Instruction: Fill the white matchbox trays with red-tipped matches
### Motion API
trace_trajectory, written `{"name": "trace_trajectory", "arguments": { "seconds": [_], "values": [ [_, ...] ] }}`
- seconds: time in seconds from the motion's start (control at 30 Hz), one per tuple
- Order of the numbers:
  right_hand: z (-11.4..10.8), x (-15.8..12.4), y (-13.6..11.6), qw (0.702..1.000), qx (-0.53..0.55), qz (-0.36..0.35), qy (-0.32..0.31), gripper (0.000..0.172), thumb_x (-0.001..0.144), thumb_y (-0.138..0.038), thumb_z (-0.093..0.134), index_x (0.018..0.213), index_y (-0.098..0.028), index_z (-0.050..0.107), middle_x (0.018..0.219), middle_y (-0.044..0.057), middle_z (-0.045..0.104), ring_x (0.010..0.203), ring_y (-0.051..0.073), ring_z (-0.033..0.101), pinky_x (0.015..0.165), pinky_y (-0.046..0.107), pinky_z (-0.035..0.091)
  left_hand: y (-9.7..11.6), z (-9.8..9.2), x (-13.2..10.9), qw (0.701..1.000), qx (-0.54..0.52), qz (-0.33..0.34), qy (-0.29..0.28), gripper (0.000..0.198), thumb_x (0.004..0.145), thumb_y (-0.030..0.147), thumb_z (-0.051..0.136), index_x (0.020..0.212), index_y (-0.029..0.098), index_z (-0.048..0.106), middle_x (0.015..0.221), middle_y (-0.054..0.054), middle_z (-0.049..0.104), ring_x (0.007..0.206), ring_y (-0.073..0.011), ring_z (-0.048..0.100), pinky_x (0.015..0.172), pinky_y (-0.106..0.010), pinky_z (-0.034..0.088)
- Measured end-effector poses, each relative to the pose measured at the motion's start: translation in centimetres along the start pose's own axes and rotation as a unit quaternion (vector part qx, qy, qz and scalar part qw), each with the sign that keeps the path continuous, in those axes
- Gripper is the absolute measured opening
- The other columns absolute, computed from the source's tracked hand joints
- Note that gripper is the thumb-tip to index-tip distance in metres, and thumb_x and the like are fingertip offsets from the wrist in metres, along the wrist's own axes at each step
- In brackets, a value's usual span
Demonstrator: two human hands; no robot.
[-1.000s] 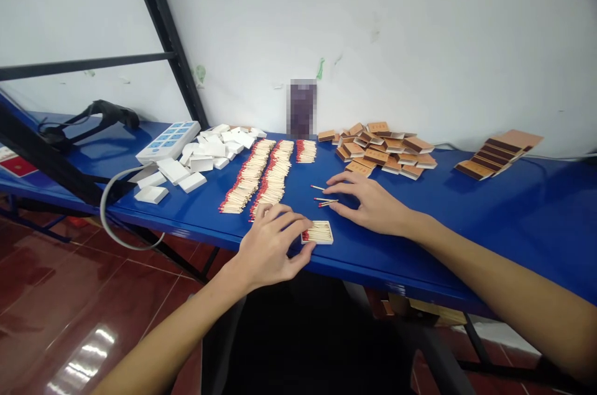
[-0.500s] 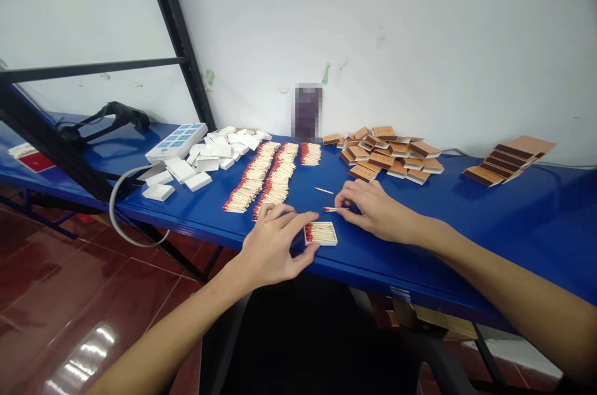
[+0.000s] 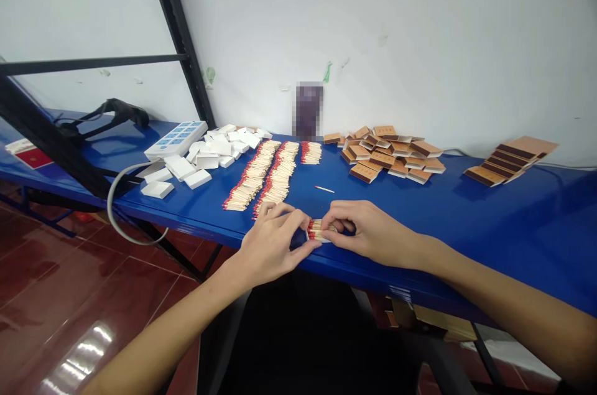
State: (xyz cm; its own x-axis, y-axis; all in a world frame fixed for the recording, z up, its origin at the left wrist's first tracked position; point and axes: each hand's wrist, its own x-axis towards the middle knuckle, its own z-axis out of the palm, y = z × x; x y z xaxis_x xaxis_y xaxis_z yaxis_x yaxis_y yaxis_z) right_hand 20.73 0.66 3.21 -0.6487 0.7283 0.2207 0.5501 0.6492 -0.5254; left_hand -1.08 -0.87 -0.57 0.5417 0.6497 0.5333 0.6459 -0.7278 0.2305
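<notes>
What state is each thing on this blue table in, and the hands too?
Left hand: thumb and fingers against the tray's left end
Right hand: bent, fingertips over the tray
White tray: open, holding matches, partly hidden
Single match: loose, unburnt
Long match rows: slanting, heads leftward
Short match row: lined up
White boxes: loosely heaped
Brown sleeves: heaped
Sleeves at far right: overlapping, in line

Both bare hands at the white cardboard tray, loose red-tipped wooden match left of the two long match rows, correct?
Wrong side: the head view shows the loose red-tipped wooden match right of the two long match rows. Left hand and right hand are at the white cardboard tray.
</notes>
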Motion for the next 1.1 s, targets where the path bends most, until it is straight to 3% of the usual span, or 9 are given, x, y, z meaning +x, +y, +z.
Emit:
{"name": "trace_trajectory", "arguments": {
  "seconds": [0.17,0.67,0.9,1.0,1.1],
  "values": [
    [-0.1,-0.1,0.0,0.999,0.011,0.020,0.025,0.018,0.088,-0.032,0.060,0.078,-0.020,0.067,0.064,-0.001,0.054,0.057,0.011,0.047,0.055,0.024,0.038,-0.3,0.3,-0.2,0.999,0.033,0.029,0.011,0.022,0.095,0.041,0.058,0.103,0.021,0.057,0.098,-0.002,0.072,0.100,-0.0211,0.058,0.091,-0.038,0.035],
    [0.1,0.0,0.1,1.000,0.012,0.013,0.019,0.024,0.090,-0.038,0.057,0.076,-0.019,0.062,0.068,-0.001,0.054,0.059,0.011,0.048,0.056,0.025,0.039,-0.3,0.4,-0.4,0.997,0.047,0.045,0.037,0.024,0.095,0.041,0.058,0.107,0.021,0.066,0.104,-0.002,0.075,0.097,-0.0209,0.061,0.088,-0.038,0.035],
    [-0.1,1.0,4.7,0.977,-0.140,0.038,0.159,0.024,0.092,-0.035,0.052,0.102,-0.021,0.069,0.094,0.009,0.062,0.078,0.020,0.058,0.069,0.034,0.046,-0.3,0.6,-0.3,0.998,0.050,0.032,0.032,0.026,0.093,0.042,0.060,0.107,0.021,0.064,0.100,-0.003,0.074,0.099,-0.0216,0.062,0.089,-0.038,0.037],
    [-0.3,1.7,6.5,0.978,-0.150,0.056,0.135,0.022,0.090,-0.035,0.054,0.093,-0.020,0.070,0.087,0.008,0.062,0.076,0.021,0.059,0.068,0.035,0.047,-0.3,0.6,-0.3,0.998,0.047,0.029,0.036,0.026,0.093,0.042,0.060,0.107,0.020,0.062,0.101,-0.003,0.074,0.099,-0.0217,0.062,0.090,-0.038,0.038],
    [-0.6,2.0,6.5,0.984,-0.129,0.059,0.111,0.018,0.089,-0.030,0.054,0.082,-0.019,0.066,0.080,0.007,0.061,0.072,0.019,0.057,0.065,0.033,0.046,-0.2,0.5,-0.4,0.998,0.043,0.019,0.029,0.028,0.093,0.042,0.061,0.110,0.020,0.059,0.101,-0.003,0.073,0.099,-0.0218,0.062,0.090,-0.038,0.037]
  ]
}}
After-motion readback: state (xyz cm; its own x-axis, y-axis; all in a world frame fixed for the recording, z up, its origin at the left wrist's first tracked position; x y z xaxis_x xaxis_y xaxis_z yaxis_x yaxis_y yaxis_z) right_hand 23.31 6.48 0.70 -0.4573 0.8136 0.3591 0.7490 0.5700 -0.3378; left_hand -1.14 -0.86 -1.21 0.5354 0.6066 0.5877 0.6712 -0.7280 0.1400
